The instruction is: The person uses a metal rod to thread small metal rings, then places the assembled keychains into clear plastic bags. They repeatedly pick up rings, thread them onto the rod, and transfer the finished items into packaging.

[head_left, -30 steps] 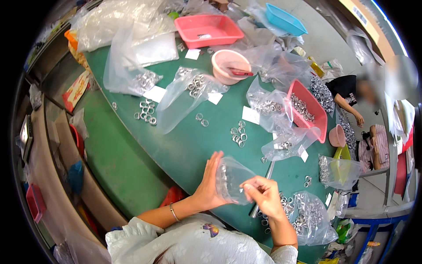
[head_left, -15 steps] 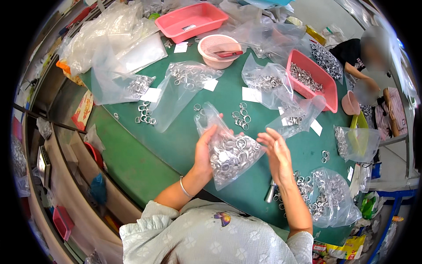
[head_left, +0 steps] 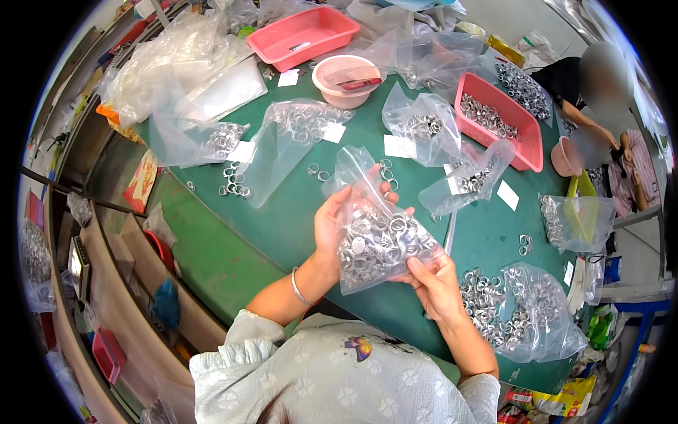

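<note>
A clear plastic bag filled with silver-coloured rings is held up over the table in front of me. My left hand grips its left side, with fingertips showing behind the bag near its top. At the lower right corner my right hand pinches the plastic, thumb on the front and fingers underneath. Part of a slim grey metal rod shows just above my right hand, the rest hidden. Close by on the right lies a heap of loose rings next to another clear bag of rings.
More bags of rings and white paper slips lie across the green table. A pink tray holds rings; another pink tray and a round pink basket stand farther back. A person sits at the far right.
My right hand has come down from beside the bag and taken hold of its lower right corner. The bag has tilted and spread slightly to the right.
</note>
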`<state>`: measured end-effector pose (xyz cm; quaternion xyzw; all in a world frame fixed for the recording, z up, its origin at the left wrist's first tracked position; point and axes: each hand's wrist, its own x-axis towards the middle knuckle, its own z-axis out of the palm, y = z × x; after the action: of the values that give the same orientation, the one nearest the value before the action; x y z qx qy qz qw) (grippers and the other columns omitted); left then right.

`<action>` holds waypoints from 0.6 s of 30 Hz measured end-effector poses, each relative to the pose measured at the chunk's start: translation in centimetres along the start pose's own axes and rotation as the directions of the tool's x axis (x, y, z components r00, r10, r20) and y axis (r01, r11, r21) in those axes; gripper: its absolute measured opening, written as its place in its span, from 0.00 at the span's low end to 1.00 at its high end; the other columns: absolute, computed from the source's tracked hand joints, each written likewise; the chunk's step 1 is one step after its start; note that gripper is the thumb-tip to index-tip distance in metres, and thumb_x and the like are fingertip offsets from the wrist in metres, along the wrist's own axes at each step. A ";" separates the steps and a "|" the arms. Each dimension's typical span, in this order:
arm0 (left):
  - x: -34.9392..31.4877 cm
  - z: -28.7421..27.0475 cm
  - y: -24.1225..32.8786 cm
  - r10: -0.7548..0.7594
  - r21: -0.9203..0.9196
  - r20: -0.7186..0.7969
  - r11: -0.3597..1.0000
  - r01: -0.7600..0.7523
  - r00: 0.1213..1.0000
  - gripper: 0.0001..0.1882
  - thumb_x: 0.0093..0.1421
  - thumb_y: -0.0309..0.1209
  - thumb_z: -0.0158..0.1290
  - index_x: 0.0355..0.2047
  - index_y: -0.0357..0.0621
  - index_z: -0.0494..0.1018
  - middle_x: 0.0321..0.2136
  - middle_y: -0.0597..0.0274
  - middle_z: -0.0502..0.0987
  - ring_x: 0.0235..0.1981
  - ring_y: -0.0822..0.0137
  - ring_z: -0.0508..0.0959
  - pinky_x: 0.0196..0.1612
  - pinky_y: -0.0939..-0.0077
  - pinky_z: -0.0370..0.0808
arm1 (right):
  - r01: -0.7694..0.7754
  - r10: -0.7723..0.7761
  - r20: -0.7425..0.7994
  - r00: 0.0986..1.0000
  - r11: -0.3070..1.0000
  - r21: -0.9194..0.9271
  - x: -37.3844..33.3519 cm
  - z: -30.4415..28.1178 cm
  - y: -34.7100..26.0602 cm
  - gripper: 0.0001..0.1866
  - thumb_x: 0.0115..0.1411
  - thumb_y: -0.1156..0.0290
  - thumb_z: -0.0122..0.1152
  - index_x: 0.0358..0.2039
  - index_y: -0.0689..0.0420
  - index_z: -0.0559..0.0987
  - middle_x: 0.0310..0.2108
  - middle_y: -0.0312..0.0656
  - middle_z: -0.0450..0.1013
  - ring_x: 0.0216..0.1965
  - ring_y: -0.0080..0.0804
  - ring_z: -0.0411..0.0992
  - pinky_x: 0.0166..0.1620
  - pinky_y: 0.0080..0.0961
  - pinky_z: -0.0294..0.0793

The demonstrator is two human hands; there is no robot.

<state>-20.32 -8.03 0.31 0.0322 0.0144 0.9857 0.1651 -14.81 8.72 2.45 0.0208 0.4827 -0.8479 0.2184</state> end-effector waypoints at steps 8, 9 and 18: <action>0.3 1.1 -0.5 -0.075 0.057 -0.018 0.995 0.076 0.997 0.29 0.62 0.43 0.33 0.61 0.45 0.51 0.50 0.53 0.66 0.55 0.55 0.64 0.60 0.41 0.53 | 0.094 -0.097 -0.092 0.991 0.995 -0.036 -2.0 0.9 -0.3 0.21 0.61 0.74 0.51 0.53 0.67 0.62 0.44 0.50 0.71 0.41 0.37 0.74 0.40 0.35 0.80; 0.3 1.2 -0.5 -0.085 0.052 -0.007 0.995 0.085 0.996 0.29 0.62 0.44 0.33 0.61 0.45 0.51 0.51 0.53 0.65 0.56 0.55 0.63 0.60 0.41 0.52 | 0.099 -0.101 -0.088 0.991 0.995 -0.028 -2.1 0.8 -0.3 0.20 0.61 0.73 0.50 0.52 0.67 0.63 0.44 0.50 0.71 0.41 0.37 0.74 0.39 0.35 0.80; -0.1 2.1 -1.4 -0.134 0.028 0.017 0.991 0.134 0.991 0.31 0.62 0.46 0.32 0.62 0.46 0.49 0.60 0.51 0.55 0.63 0.51 0.53 0.61 0.40 0.49 | 0.137 -0.134 -0.091 0.987 0.990 0.031 -3.7 0.7 -0.2 0.19 0.65 0.67 0.42 0.52 0.66 0.64 0.45 0.50 0.71 0.43 0.39 0.73 0.38 0.37 0.80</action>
<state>-19.63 -6.66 2.30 0.0427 0.0280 0.9717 0.2305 -11.44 9.50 3.90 0.0295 0.4764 -0.8678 0.1382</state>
